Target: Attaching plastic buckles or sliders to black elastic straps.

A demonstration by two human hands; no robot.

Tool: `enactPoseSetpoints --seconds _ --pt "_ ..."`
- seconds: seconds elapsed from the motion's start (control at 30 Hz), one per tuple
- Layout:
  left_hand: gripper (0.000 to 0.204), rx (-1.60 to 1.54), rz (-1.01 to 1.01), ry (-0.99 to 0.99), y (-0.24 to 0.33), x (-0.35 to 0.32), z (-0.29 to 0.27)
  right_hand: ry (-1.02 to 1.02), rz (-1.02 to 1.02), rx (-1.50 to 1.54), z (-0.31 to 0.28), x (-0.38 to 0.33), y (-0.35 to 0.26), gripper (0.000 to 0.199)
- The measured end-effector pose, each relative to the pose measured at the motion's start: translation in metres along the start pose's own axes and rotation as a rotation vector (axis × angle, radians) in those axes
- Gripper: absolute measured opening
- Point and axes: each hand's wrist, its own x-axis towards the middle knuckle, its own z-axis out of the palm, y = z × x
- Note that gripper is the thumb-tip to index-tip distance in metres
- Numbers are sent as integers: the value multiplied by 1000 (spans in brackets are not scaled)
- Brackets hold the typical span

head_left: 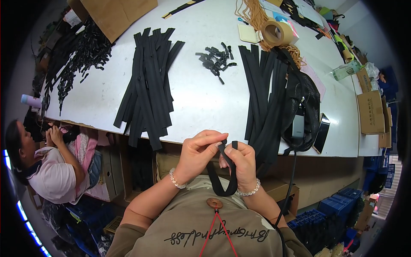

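Close to my body, just off the table's front edge, a black zipper strip (pixel 233 185) hangs in a loop between my hands. My left hand (pixel 193 157) pinches one end with thumb and forefinger; any small piece at those fingertips is too small to make out. My right hand (pixel 245 165) is closed on the strip near its other end. On the white table (pixel 197 107) lie two piles of flat black strips, a left pile (pixel 147 85) and a right pile (pixel 257 98). Between them, farther back, sits a small heap of black zipper pulls (pixel 216 62).
A black mesh bag (pixel 309 85) with a device inside and a phone (pixel 320 133) lie right. Behind are a tape roll (pixel 276 33), tan cords (pixel 250 13) and a bottle (pixel 346 70). Black corded pieces (pixel 87 49) lie left, where a person (pixel 55 171) sits.
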Motion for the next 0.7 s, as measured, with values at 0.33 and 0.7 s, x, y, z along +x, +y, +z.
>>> enactPoseSetpoints --seconds 0.33,0.7 --pt "26 -82 -18 -9 5 -1 2 17 -30 -7 4 1 4 19" --pt "31 53 108 79 -3 -6 2 -46 -54 39 2 1 3 18"
